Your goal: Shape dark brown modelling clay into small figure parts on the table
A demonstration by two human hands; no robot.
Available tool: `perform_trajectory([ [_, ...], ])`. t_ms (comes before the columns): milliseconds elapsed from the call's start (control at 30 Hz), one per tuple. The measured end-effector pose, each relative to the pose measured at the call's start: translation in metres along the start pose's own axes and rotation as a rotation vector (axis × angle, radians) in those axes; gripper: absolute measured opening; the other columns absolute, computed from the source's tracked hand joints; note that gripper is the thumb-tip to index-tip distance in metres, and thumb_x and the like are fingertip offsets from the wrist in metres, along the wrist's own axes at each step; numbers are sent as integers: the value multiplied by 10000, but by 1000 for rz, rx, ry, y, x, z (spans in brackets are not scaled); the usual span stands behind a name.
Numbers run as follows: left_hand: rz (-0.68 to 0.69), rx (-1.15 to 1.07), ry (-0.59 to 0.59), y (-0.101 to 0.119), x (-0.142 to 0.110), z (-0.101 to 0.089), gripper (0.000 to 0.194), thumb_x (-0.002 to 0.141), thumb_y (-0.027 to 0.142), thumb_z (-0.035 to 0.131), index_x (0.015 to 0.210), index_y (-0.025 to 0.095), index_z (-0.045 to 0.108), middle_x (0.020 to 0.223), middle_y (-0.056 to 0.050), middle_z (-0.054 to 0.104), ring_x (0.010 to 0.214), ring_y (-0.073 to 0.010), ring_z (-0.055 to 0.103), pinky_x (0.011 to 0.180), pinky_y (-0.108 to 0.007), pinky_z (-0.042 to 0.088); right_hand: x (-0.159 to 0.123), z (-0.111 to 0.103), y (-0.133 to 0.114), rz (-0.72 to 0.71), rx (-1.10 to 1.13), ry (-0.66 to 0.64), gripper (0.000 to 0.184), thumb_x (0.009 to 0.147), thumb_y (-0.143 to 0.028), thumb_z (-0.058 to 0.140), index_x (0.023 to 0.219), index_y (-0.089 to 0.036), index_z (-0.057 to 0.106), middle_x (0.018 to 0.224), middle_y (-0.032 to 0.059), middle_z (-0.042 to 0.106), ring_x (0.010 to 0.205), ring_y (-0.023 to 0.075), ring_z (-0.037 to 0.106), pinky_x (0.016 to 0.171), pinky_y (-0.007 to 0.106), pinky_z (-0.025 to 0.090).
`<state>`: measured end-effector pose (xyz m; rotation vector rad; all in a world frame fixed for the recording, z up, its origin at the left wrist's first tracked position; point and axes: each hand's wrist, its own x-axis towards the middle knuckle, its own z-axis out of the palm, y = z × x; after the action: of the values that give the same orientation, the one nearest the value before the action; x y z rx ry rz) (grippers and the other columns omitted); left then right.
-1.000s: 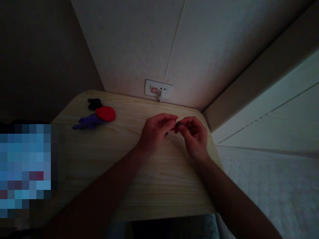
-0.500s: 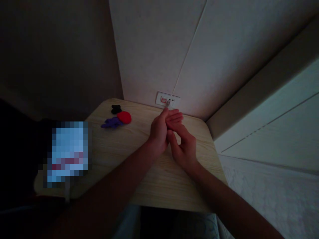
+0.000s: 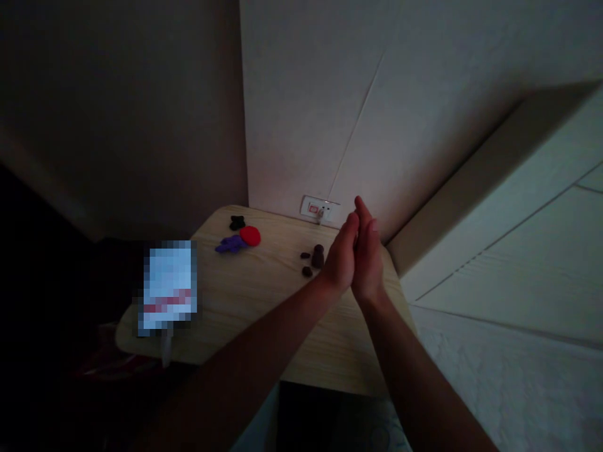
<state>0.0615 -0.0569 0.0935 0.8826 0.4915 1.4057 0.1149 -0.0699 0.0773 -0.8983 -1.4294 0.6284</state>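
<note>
Showing a dim room corner, the view takes in a pale panelled wall (image 3: 400,94) behind a light wood-grain bench with rounded corners (image 3: 264,314). To the right lies a white bed surface (image 3: 509,376). A blurred bright rectangle (image 3: 169,285) stands at the left edge of the bench. The left hand (image 3: 340,254) and right hand (image 3: 367,260) are raised above the right rear part of the bench, palms pressed flat against each other, fingers (image 3: 362,210) straight and closed together, pointing up toward the wall. Whether anything lies between the palms cannot be told. Just left of the hands, on the bench, sit three small dark lumps of soft clay-like material (image 3: 315,258): one upright stubby cylinder, one short piece beside it to the left, one rounded piece nearer the camera; they are close together, not clearly touching. Farther left, near the rear edge, lie a flat red disc (image 3: 250,235), a purple irregular flat shape (image 3: 230,244) touching it, and a small black lobed shape (image 3: 237,222) just behind. A white wall socket with a red switch (image 3: 319,208) sits on the wall at bench level.
</note>
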Motion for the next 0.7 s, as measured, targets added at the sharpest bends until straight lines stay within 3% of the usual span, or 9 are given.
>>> perform_trajectory([
  [100,-154,-62,94,9,10,-9,596,998,625,421,1307,183,675,1450,-142,667,1479,-298,524,1283,-440,351,-26,9,-12,-120,-70,-146,614,1076,-623,295,1588,-316,439,1711,54,400,1651,237,220,1361,568,129],
  [167,-161,-52,96,8,7,-12,639,1001,647,379,1328,177,663,1476,-155,647,1485,-298,519,1274,-454,360,-30,9,-13,-174,-108,-179,628,1078,-613,297,1622,-315,393,1746,45,332,1657,238,200,1365,560,117],
  [233,-113,-10,44,2,-5,-12,608,994,660,410,1304,219,691,1470,-124,656,1493,-292,509,1267,-452,372,-19,2,-5,-204,-153,-167,627,1083,-608,260,1636,-333,370,1760,26,299,1656,234,209,1366,553,111],
  [333,-56,-40,22,-1,-26,-9,500,970,600,540,1300,263,706,1461,-73,669,1526,-274,463,1262,-423,396,8,-13,12,-363,-315,-194,607,1087,-592,249,1651,-383,324,1773,-11,263,1670,251,146,1361,576,84],
  [433,-163,-186,66,19,-30,-9,515,1040,536,381,1370,259,664,1483,-61,656,1533,-252,459,1271,-435,383,9,-15,19,-526,-423,-346,704,1067,-622,265,1701,-333,160,1804,16,135,1675,299,90,1346,616,100],
  [533,-243,-233,146,41,-19,-11,656,1062,587,251,1405,173,627,1481,-129,654,1540,-275,451,1298,-459,316,-17,1,7,-517,-326,-447,819,1044,-665,262,1712,-224,92,1806,78,94,1671,341,94,1340,644,118],
  [600,-185,-218,134,41,-16,-10,663,1075,573,219,1399,171,634,1469,-124,666,1544,-272,444,1315,-466,272,-27,9,-4,-474,-200,-390,788,1047,-663,235,1710,-251,126,1801,48,147,1666,322,143,1346,623,148],
  [700,-119,-120,61,21,-25,-1,483,1095,433,305,1355,274,679,1399,-15,722,1544,-206,444,1345,-408,207,-11,4,-10,-446,-108,-214,724,1053,-658,137,1666,-310,304,1760,6,299,1654,296,206,1353,606,134],
])
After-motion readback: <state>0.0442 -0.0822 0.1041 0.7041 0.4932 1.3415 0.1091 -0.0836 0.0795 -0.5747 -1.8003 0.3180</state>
